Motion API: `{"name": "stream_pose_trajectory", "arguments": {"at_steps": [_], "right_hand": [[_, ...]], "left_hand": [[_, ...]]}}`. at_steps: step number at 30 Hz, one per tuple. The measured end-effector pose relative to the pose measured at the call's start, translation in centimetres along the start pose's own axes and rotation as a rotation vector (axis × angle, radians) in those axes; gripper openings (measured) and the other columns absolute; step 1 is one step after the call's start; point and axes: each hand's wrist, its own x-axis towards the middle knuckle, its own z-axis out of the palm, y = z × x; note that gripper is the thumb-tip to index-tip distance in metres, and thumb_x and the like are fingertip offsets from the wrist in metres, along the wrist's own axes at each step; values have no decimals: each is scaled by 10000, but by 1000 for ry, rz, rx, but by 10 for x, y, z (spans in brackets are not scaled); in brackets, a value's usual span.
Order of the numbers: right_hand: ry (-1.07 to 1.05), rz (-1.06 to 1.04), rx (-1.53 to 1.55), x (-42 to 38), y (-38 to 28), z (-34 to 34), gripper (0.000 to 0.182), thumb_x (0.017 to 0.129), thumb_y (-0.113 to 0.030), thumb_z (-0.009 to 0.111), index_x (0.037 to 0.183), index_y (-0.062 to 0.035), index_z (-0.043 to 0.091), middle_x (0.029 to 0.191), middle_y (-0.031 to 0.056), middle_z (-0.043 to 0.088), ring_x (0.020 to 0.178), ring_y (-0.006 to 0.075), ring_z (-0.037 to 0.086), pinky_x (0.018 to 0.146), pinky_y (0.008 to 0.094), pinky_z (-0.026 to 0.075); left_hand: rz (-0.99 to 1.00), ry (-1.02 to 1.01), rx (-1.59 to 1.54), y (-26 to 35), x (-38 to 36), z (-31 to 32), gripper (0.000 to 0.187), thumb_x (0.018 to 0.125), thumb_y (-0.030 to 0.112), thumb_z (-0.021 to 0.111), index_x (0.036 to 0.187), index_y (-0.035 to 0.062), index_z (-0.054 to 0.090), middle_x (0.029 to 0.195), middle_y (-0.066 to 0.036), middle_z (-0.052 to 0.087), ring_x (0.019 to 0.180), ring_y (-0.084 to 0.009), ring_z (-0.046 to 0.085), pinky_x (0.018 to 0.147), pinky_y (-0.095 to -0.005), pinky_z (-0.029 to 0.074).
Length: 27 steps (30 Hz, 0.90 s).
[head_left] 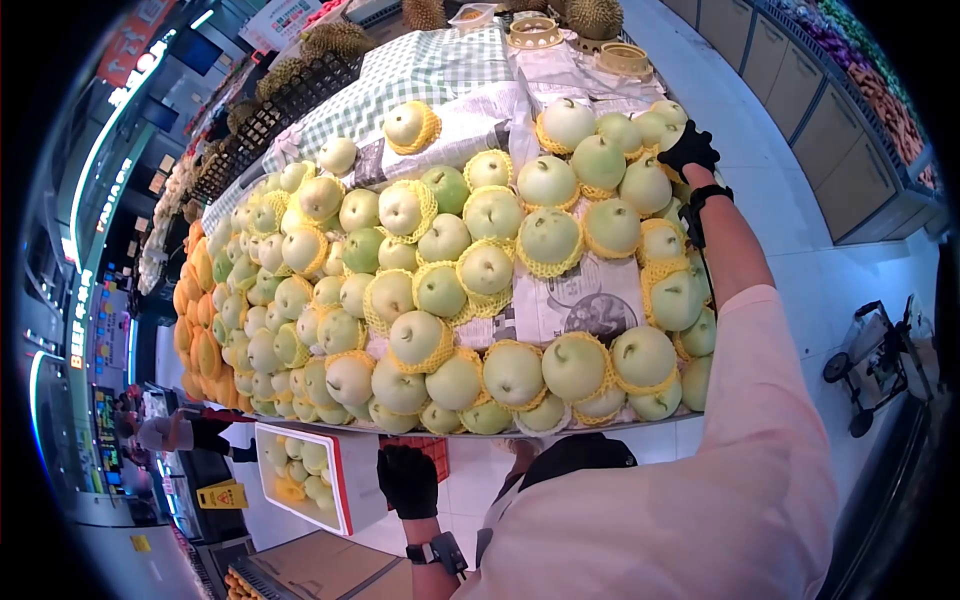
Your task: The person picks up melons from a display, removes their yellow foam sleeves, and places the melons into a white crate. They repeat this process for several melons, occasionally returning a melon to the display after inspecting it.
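Many pale green melons [549,236], several in yellow foam nets, cover a sloping display stand. My right hand [690,152], in a black glove, is at the stand's far right corner. Its fingers are apart and rest against the melons at that edge; the glove hides part of them. Low beside the stand's near edge is my left hand [408,482], also in a black glove, with its fingers curled in and nothing visible in them. Left of it stands a white foam box [350,490] with a red rim, holding more melons [302,466].
Newspaper [580,300] and a checked cloth [430,65] line the stand. Durians [595,18] sit at the back, orange fruit [203,350] at the left. A cardboard box [330,570] is below the foam box, and a cart [880,365] stands to the right.
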Motion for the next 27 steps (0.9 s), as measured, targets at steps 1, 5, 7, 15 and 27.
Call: {"name": "stream_pose_trajectory", "arguments": {"at_steps": [1,5,7,15,27], "right_hand": [[18,-8,13,-3,1,-2,938,600,-399,821,1390,-247,338,1350,194,378,1171,483,447,929,524,462],[100,-8,94,-23,4,-9,947,590,-422,813,1387,-226,341,1311,179,415,1149,444,486,914,525,468],[110,6,182,-27,4,-11,967,581,-444,815,1390,-213,337,1310,176,423,1146,421,504,914,534,466],[-35,73,747,-14,32,-23,993,576,-425,857,1364,-111,339,1280,168,481,1114,343,541,731,479,582],[433,-991,205,-20,119,-35,858,629,-350,859,1338,-130,430,1166,99,537,1146,305,502,759,514,555]], "left_hand": [[-2,15,-14,-1,0,1,249,964,353,461,878,187,626,659,41,465,553,-105,390,471,-248,322],[-12,9,-27,1,3,4,246,964,352,463,888,185,627,688,38,502,553,-110,390,475,-248,324],[-23,-16,-60,3,4,4,247,964,350,462,887,181,626,687,36,501,554,-113,390,477,-249,325],[-46,-46,-80,-2,10,6,241,967,346,451,900,166,597,689,18,485,562,-124,396,483,-254,333],[-157,-243,-77,-9,29,22,233,985,326,408,878,163,535,674,3,425,565,-133,385,504,-258,333]]}}
